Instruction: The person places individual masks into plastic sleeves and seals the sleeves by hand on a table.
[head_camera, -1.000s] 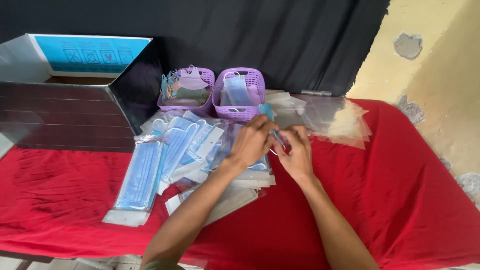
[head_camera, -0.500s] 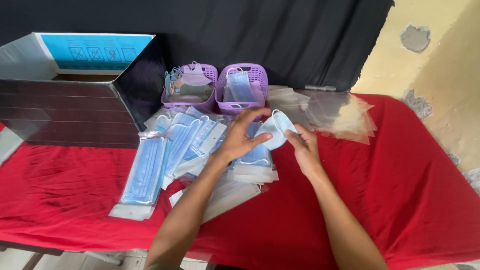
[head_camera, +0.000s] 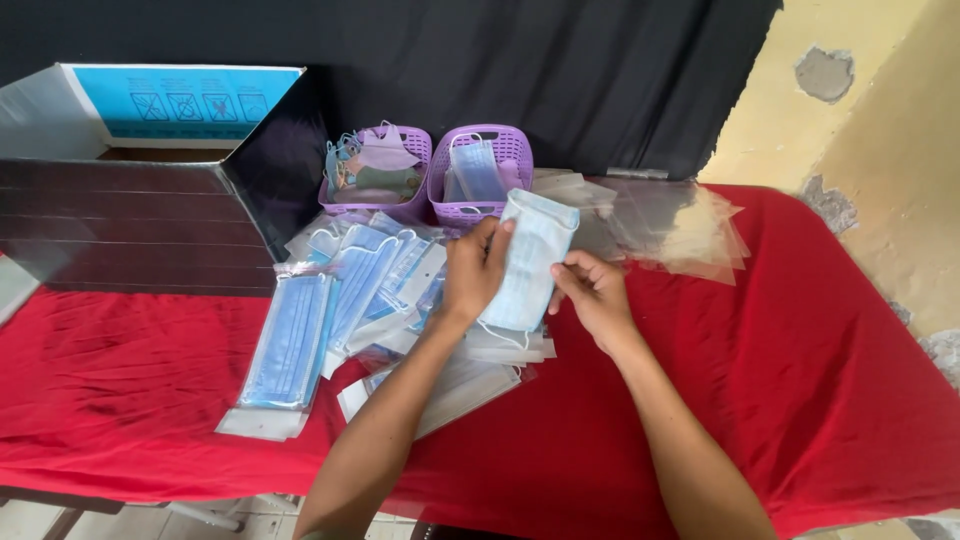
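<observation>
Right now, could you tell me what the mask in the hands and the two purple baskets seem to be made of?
Mask: probably soft nonwoven fabric, matte pale blue; it bends limply. Purple baskets: likely rigid plastic, slightly glossy, with moulded lattice walls.

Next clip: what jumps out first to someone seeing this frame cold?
At centre, the left hand and right hand hold a light blue face mask up over the red tablecloth. Left of the hands, bagged blue masks lie fanned out in clear sleeves. Behind them stand two purple baskets of loose masks, with a heap of empty clear bags to their right.
</observation>
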